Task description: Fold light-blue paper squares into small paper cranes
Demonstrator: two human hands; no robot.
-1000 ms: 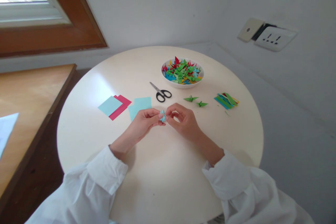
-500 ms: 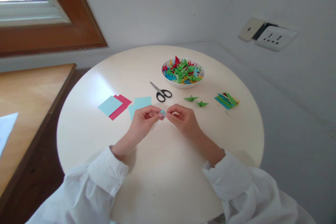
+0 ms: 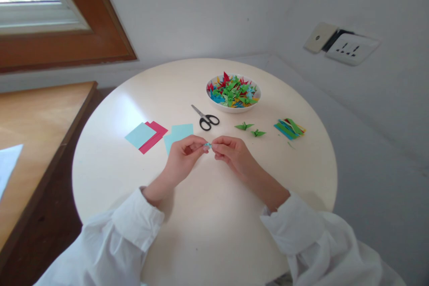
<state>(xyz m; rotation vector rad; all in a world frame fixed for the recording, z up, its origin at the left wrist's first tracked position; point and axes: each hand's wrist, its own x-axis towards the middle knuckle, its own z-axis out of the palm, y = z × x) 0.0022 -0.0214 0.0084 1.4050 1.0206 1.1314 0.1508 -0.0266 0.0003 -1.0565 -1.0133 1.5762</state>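
Note:
A small piece of folded light-blue paper (image 3: pixel 208 145) is pinched between my two hands above the table, mostly covered by fingertips. My left hand (image 3: pixel 183 154) grips its left side with thumb and forefinger. On the right side, my right hand (image 3: pixel 233 154) has its thumb and forefinger closed on the paper's edge. Just behind my left hand lie light-blue paper squares (image 3: pixel 182 131). Two green paper cranes (image 3: pixel 244 126) rest beyond my right hand. Scissors (image 3: pixel 208 121) with black handles lie past my fingertips, blades pointing away to the left.
A white bowl (image 3: pixel 233 110) full of colourful paper cranes stands at the back of the round white table (image 3: pixel 208 241). Light-blue and red paper squares (image 3: pixel 150 140) lie left. Coloured paper strips (image 3: pixel 290 129) are piled right. A wall socket (image 3: pixel 351 48) is beyond.
My right hand has shifted slightly, its fingers now lower and closer around the folded paper. The paper has turned and shows flatter. My left hand has barely moved.

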